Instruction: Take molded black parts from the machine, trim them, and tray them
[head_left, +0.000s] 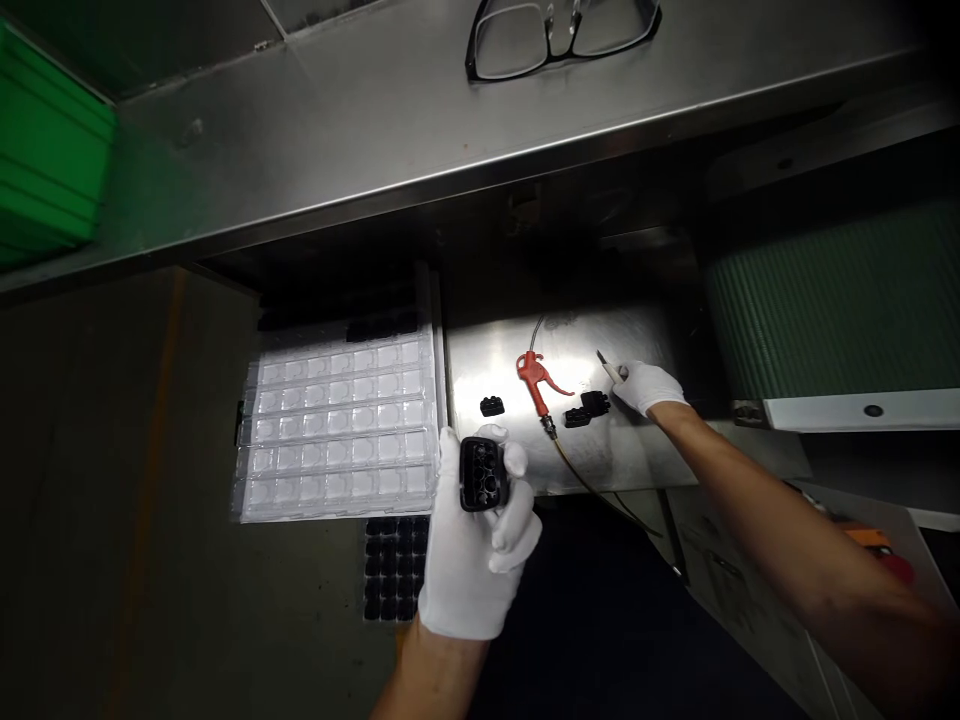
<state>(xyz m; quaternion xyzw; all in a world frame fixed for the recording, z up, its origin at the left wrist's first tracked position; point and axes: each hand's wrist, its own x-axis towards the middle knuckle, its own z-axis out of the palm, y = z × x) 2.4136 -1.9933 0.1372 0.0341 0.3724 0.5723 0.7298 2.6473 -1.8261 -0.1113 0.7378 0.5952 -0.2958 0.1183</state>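
Observation:
Gloved in white, my left hand (480, 545) grips a black plastic connector housing (482, 474), its open face with several round cavities turned up toward me. My right hand (651, 388), also in a white glove, is closed around a slim tool (609, 368) with a pale handle and a thin dark tip pointing up and left. Between the hands a red air blow gun (534, 382) lies on the metal bench (510, 350). Small black parts (586, 409) rest close to my right hand. Another small black part (492, 406) lies above my left hand.
A clear plastic tray (330, 430) with rows of pockets is at the left, black parts in its far rows. Below it shows a tray of black parts (394, 570). A metal shelf (300, 150) holds glasses (562, 40) and a green bin (52, 150). A green corrugated box (840, 310) stands right.

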